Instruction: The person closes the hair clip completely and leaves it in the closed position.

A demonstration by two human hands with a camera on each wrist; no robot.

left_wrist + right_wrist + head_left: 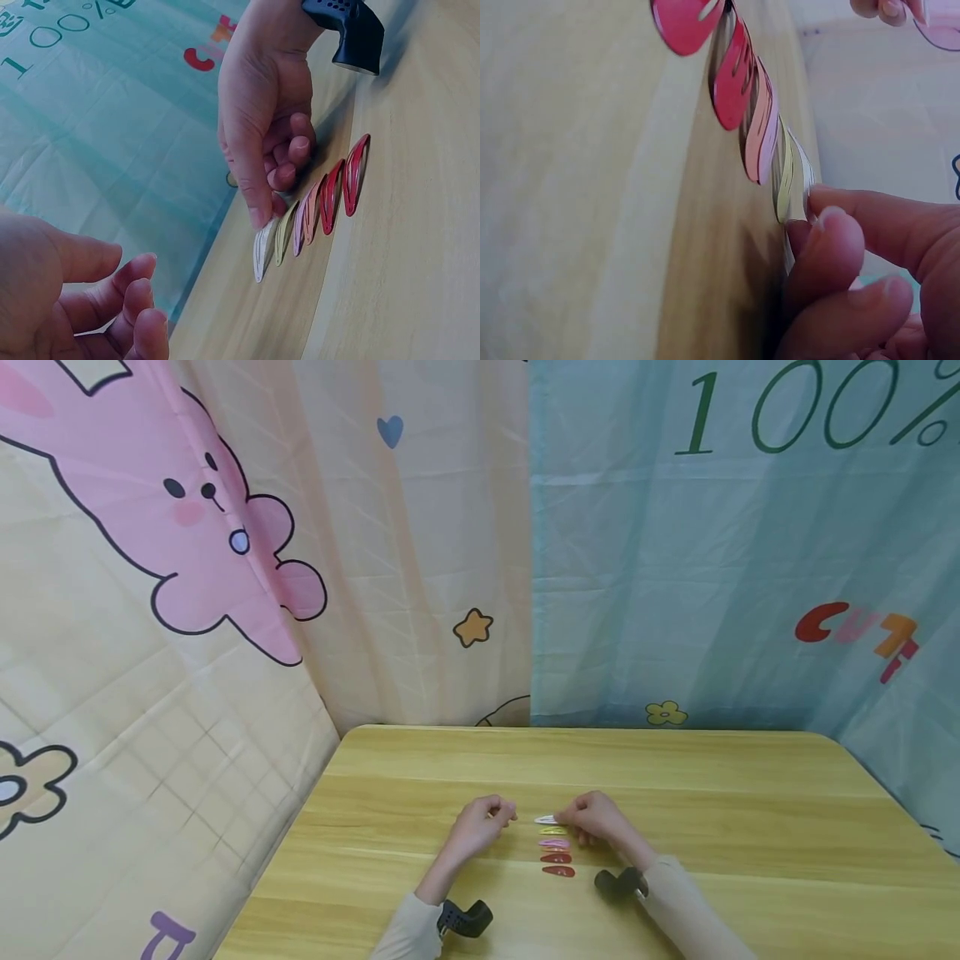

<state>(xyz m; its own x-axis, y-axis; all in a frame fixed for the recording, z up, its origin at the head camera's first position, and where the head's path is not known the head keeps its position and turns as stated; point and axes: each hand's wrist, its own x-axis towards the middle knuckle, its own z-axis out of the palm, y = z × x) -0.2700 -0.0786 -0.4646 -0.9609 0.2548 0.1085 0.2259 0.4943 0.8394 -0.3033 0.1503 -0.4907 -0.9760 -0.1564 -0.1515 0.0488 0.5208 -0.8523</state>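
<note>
Several snap hair clips lie in a column on the wooden table. At its far end, my right hand (600, 817) pinches the white hair clip (262, 251) between thumb and finger by one end. Beside that clip is a yellow hair clip (285, 234), followed by a pink hair clip (299, 227) and a peach one (313, 212). Two red hair clips (557, 858) end the column on the near side. My left hand (482, 825) hovers left of the column, its fingers loosely curled and holding nothing.
The light wooden table (675, 777) reaches back to a printed curtain (450, 527), cream on the left and blue on the right. Each wrist carries a black camera mount; the left mount (467, 918) sits low over the table.
</note>
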